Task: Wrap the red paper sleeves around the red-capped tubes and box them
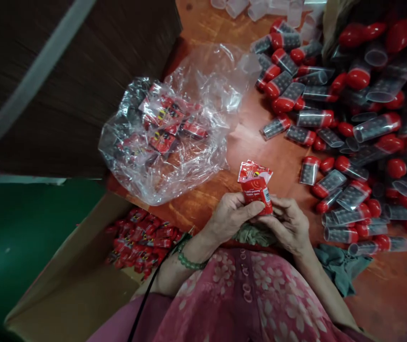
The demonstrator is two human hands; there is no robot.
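A small red printed packet (255, 190) with a white barcode label is between my two hands, low over the table edge. My left hand (234, 213) grips its left side, thumb across the front. The fingers of my right hand (289, 223) are bent round its lower right edge, and the thumb lies under it. Just beyond, a flat red sachet (249, 170) with a yellow mark shows past the packet's top; whether it lies on the table or touches the packet, I cannot tell. A crumpled clear plastic bag (189, 171) with several similar red sachets (164, 140) lies to the left.
Many clear tubes with red rounded caps (314, 118) and dark beads cover the right side. A cardboard box (68, 266) below left holds red packets (142, 242). Dark green cloth (342, 268) lies by my right forearm. Clear empty tubes (267, 7) stand at the back.
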